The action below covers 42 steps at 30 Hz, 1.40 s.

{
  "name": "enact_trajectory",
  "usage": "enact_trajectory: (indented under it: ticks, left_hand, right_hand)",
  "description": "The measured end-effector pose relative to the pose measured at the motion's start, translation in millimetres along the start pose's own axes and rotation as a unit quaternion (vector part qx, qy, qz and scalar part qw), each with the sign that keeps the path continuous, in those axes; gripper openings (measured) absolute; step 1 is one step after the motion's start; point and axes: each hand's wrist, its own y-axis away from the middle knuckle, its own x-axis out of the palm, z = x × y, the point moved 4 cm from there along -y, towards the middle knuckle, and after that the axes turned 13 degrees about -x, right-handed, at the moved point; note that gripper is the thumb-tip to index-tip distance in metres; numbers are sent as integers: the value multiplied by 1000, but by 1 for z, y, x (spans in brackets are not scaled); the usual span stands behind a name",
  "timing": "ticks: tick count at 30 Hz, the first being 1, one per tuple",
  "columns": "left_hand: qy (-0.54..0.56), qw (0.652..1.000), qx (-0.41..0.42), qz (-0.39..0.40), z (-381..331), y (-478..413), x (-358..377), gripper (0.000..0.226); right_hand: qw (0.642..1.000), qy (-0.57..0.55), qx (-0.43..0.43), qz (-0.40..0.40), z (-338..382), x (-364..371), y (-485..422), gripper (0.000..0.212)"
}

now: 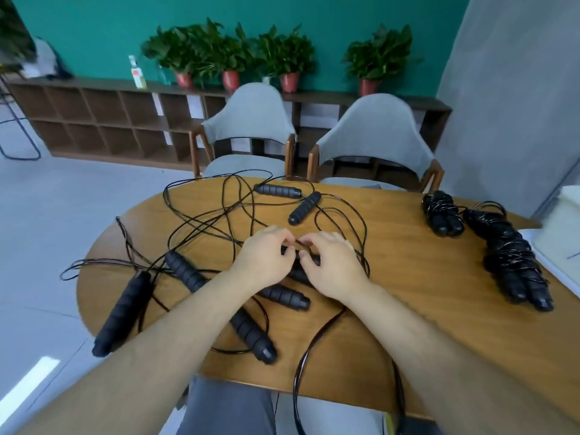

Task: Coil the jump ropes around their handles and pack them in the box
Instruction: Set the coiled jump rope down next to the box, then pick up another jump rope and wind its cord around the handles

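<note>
Black handle (298,273) lay at frame centre, half hidden under both hands; left hand (263,262) and right hand (332,265) had fingers curled, seemingly pinching its thin cord (300,245). Judged step: starting a coil. Next move needs the cord freed from the loose ropes (219,221), centre-left. Two wound bundles (514,265) sat at right

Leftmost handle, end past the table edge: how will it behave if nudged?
Leftmost handle looks round and ribbed, so it may roll, likely off the table. Its thin cord looks floppy and tangled; it would probably drag.
</note>
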Motion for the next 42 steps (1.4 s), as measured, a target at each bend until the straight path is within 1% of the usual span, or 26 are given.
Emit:
enact_trajectory:
  ticks: [4,7,9,11,13,15,17,19,21,22,23,25,26,28,29,30,31,33,34,36,38,40,42]
  left_hand:
    - [-65,992,-109,0,53,-8,-25,35]
    - [-116,973,-199,-9,101,1,-45,44]
    - [-140,962,-232,-23,126,16,-56,46]
    - [-157,947,-277,-46,148,37,-68,52]
    - [-163,919,-357,-42,167,58,-77,65]
    - [-137,893,-427,-18,182,76,-85,76]
    - [-116,882,-457,5,195,87,-90,80]
    - [-118,882,-456,27,203,91,-91,75]
    - [-113,891,-439,27,207,93,-92,50]
    - [-97,901,-422,21,206,91,-92,35]
    - [-68,911,-407,14,205,90,-93,25]
    - [23,917,-398,-15,198,86,-100,26]
    - [92,909,-405,-36,195,82,-104,28]
    - [252,873,-413,-57,181,72,-109,35]
    - [316,855,-408,-55,174,66,-110,41]
    - [359,844,-396,-49,164,60,-111,45]
    - [381,841,-383,-41,152,51,-111,46]
    - [433,829,-354,-29,134,39,-113,41]
    - [451,830,-329,-15,123,32,-114,40]
    - [444,856,-263,19,98,22,-117,45]
    - [444,869,-212,46,72,17,-119,41]
    - [449,869,-198,54,55,11,-122,36]
    - [426,883,-188,53,36,3,-122,31]
  right_hand:
    - [1000,5,-17,24,24,14,-27,34]
    - [998,-12,-51,37,62,33,-52,33]
    - [996,-16,-78,43,92,50,-65,34]
    - [993,-18,-97,63,124,69,-72,37]
    - [991,-17,-95,93,147,87,-74,39]
    - [988,4,-87,127,162,101,-77,42]
    - [986,21,-64,154,174,111,-79,47]
    - [984,34,-29,170,176,117,-81,45]
    - [983,42,-3,178,176,122,-80,34]
    - [984,40,4,176,175,122,-80,31]
    - [985,36,8,168,175,122,-79,30]
    - [990,10,18,136,173,117,-78,29]
    - [993,-20,25,118,172,114,-78,28]
    - [991,-108,45,69,168,103,-77,24]
    - [987,-144,52,45,168,98,-77,23]
    - [984,-169,56,20,168,91,-76,23]
    - [981,-185,58,-4,166,81,-76,24]
    - [975,-209,54,-46,167,67,-76,25]
    - [972,-220,49,-68,165,58,-76,24]
    - [967,-230,33,-109,158,37,-75,22]
    - [964,-230,11,-134,146,13,-72,24]
    - [960,-247,-17,-133,132,-4,-68,25]
    - [957,-257,-33,-134,109,-22,-60,24]
